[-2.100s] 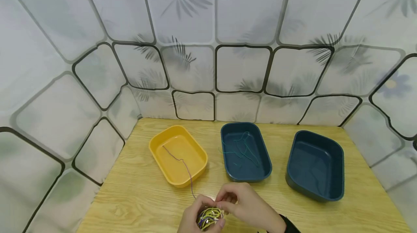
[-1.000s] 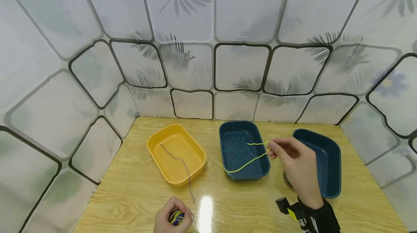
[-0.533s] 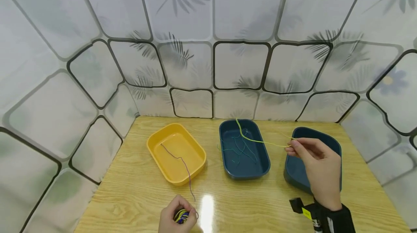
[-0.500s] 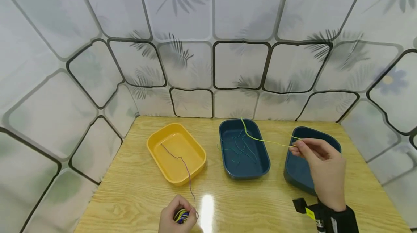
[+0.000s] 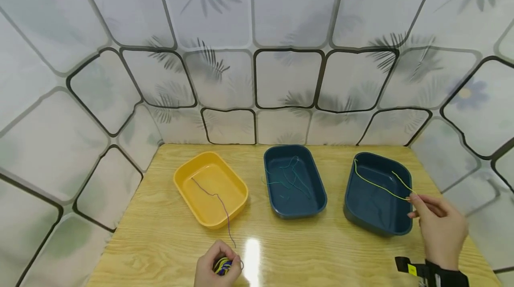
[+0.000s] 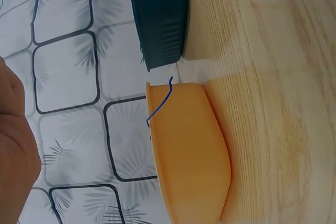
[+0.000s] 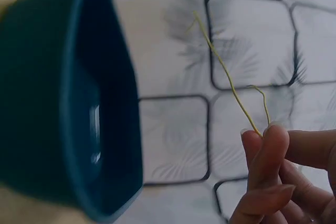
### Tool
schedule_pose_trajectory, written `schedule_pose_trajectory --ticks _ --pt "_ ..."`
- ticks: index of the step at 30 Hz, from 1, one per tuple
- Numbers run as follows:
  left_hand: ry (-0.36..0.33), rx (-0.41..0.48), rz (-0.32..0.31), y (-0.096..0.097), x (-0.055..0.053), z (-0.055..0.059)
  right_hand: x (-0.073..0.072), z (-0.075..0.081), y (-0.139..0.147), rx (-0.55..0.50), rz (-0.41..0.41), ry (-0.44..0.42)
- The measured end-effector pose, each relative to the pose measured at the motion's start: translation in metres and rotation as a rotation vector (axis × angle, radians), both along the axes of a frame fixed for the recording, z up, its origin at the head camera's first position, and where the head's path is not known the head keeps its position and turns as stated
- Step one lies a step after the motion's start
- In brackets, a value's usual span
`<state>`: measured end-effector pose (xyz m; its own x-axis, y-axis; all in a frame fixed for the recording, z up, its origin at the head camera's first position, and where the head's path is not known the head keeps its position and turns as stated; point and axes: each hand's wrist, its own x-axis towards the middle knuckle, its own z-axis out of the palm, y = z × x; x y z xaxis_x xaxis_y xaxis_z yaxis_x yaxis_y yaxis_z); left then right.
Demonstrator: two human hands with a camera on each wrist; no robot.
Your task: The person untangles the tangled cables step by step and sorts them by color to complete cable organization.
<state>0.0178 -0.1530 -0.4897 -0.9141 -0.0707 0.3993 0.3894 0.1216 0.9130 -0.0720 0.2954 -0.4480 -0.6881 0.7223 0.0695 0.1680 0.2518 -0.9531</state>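
A: Head view, changes?
B: Right hand (image 5: pixel 443 229) has moved right; its pinched yellow thread (image 5: pixel 379 185) now spans the right bin (image 5: pixel 373 215), clear of the green threads (image 5: pixel 290 182). Left hand (image 5: pixel 209 264), near, grips the thread bundle (image 5: pixel 223 267).
A: Left wrist?
B: Grip unseen. Loose thread (image 6: pixel 161 104) overhangs the yellow bin (image 6: pixel 189 150), apparently short of the table (image 6: pixel 268 103).
A: Right wrist?
B: Fingertip pinch plain; both thread ends protrude.

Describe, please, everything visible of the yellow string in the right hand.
The yellow string is thin and looks like soft cord. The right hand pinches it partway along, leaving one longer and one shorter strand, both curved. In the head view it crosses the rightmost dark blue tub; the right wrist view shows them apart.
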Motion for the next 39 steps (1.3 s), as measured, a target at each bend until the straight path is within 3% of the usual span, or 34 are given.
schedule_pose_trajectory --ticks 5,9,14,19,22,25,27,29,32,34,36,39 --pt "-0.007 -0.006 0.034 0.001 0.002 0.002 0.003 -0.021 0.018 0.020 -0.055 -0.063" --pt "-0.030 -0.011 0.054 0.003 0.004 0.005 0.004 -0.031 0.015 0.140 0.019 -0.159" --pt "-0.046 -0.031 0.025 0.006 0.003 0.008 0.005 -0.035 0.004 0.265 0.133 -0.264" --pt "-0.045 -0.059 0.028 0.007 0.004 0.007 0.010 -0.035 -0.008 0.372 0.207 -0.263" --pt "-0.050 -0.061 0.018 0.008 0.005 0.008 0.015 -0.030 -0.022 0.459 0.224 -0.164" --pt "-0.058 -0.057 0.001 0.009 0.004 0.010 0.023 -0.018 -0.049 0.523 0.334 -0.011" --pt "-0.062 -0.052 -0.011 0.011 0.004 0.013 0.030 -0.009 -0.074 0.505 0.497 0.116" --pt "-0.067 -0.040 -0.035 0.014 0.004 0.015 0.039 -0.001 -0.103 0.448 0.720 0.242" --pt "-0.064 -0.031 -0.099 0.020 0.003 0.018 0.052 0.001 -0.144 0.357 1.070 0.448" --pt "-0.049 -0.029 -0.159 0.025 0.003 0.018 0.058 -0.001 -0.167 0.342 1.257 0.557" --pt "-0.024 -0.035 -0.218 0.029 0.002 0.019 0.062 -0.004 -0.186 0.380 1.371 0.646" --pt "-0.018 -0.047 -0.290 0.032 0.002 0.020 0.064 -0.008 -0.205 0.543 1.404 0.746"
